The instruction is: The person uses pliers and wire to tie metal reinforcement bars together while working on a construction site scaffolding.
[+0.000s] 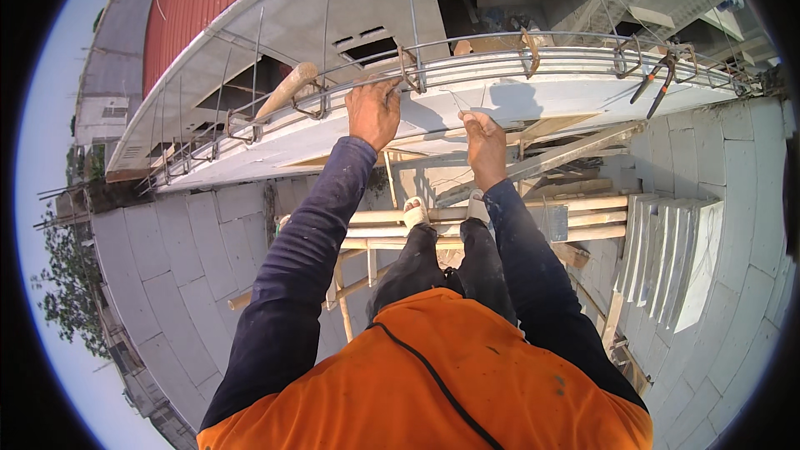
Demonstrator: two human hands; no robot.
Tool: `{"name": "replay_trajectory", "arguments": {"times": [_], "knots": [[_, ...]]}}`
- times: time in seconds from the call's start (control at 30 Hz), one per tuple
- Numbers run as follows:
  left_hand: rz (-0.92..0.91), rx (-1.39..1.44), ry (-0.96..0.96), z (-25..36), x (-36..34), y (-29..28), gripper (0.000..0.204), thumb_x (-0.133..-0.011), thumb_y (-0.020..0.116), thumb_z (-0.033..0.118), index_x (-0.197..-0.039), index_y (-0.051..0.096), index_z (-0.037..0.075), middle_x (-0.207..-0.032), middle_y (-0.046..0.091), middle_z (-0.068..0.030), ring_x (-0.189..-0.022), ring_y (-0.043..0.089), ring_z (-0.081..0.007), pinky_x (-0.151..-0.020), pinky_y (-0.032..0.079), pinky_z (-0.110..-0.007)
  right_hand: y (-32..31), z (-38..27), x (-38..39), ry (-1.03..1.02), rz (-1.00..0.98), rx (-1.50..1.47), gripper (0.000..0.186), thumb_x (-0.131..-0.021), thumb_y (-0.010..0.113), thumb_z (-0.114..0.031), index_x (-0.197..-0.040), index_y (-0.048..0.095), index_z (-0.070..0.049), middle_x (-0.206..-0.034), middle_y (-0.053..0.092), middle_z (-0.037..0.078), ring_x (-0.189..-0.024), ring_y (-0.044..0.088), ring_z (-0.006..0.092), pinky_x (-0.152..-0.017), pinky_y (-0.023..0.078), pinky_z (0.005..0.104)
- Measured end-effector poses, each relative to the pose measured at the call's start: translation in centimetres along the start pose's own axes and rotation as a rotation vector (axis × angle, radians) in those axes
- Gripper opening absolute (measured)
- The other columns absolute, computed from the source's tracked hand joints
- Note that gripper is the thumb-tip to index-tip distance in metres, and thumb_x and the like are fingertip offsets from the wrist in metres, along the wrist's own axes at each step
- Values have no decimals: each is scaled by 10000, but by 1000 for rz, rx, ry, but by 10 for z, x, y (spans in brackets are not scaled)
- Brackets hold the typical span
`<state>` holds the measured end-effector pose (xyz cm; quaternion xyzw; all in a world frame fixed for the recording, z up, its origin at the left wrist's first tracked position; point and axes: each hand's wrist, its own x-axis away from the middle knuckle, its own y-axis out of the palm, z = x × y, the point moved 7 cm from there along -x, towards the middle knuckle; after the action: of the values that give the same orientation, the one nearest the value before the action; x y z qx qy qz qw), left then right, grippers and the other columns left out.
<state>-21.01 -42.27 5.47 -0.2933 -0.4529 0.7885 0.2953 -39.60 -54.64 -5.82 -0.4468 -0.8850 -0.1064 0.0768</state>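
Observation:
Long steel rebars (pixel 487 60) with square stirrups (pixel 408 69) run along the top of a pale block wall (pixel 308 135). My left hand (pixel 373 112) is closed, its fingers curled over the bars just left of one stirrup. My right hand (pixel 483 146) is apart from the bars, a little lower. Its thumb and forefinger pinch what looks like a thin wire (pixel 457 103), very faint against the wall. Pincers (pixel 657 83) with dark and orange handles hang on the bars at the right. A rounded length of wood (pixel 287 90) leans in the bars at the left.
My feet in light sandals (pixel 415 213) stand on bamboo poles (pixel 375 231) high above the ground. Pale panels (pixel 677 254) are stacked upright at the right. A wooden plank (pixel 575 150) slants below the wall. Thin vertical rods (pixel 412 17) rise beyond the bars; a red roof (pixel 204 8) lies farther off.

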Motion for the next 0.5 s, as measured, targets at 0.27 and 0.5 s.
{"name": "replay_trajectory", "arguments": {"times": [0.27, 0.5], "knots": [[20, 122, 24, -26, -20, 27, 227, -954, 668, 202, -1115, 767, 77, -1209, 683, -156, -1118, 572, -410, -979, 454, -528, 42, 6, -18, 127, -52, -43, 282, -1025, 644, -236, -1110, 751, 12, -906, 653, 33, -844, 544, 110, -787, 433, 286], [-23, 159, -38, -27, -25, 32, 266, -924, 721, 262, -1066, 762, 42, -1140, 706, -163, -1124, 587, -392, -998, 459, -505, 38, -5, -45, 22, -181, 101, 266, -1002, 677, -252, -1032, 786, -12, -808, 644, -3, -749, 536, 99, -710, 435, 278]]}}
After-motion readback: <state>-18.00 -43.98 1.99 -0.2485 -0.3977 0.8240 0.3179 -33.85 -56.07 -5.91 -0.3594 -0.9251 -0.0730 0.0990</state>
